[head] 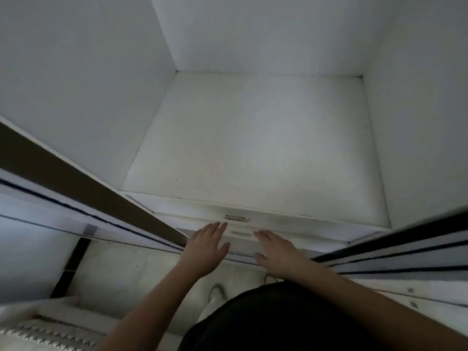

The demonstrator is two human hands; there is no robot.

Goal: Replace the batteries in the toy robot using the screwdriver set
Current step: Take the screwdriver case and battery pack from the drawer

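Note:
No toy robot, batteries or screwdriver set show in the head view. I look down into a white cabinet with a bare shelf [253,138]. Below the shelf are two white drawer fronts, the upper with a metal handle [236,218], the lower with a handle [240,233]. My left hand [206,245] lies flat with fingers spread against the lower drawer front, left of its handle. My right hand [274,249] rests flat on the same drawer front, right of the handle. Both hands hold nothing.
Open sliding doors with dark rails flank the cabinet, one on the left [76,188] and one on the right [405,249]. Pale floor tiles [121,269] and my feet in sandals [216,291] lie below. A ribbed white object [45,333] sits at the bottom left.

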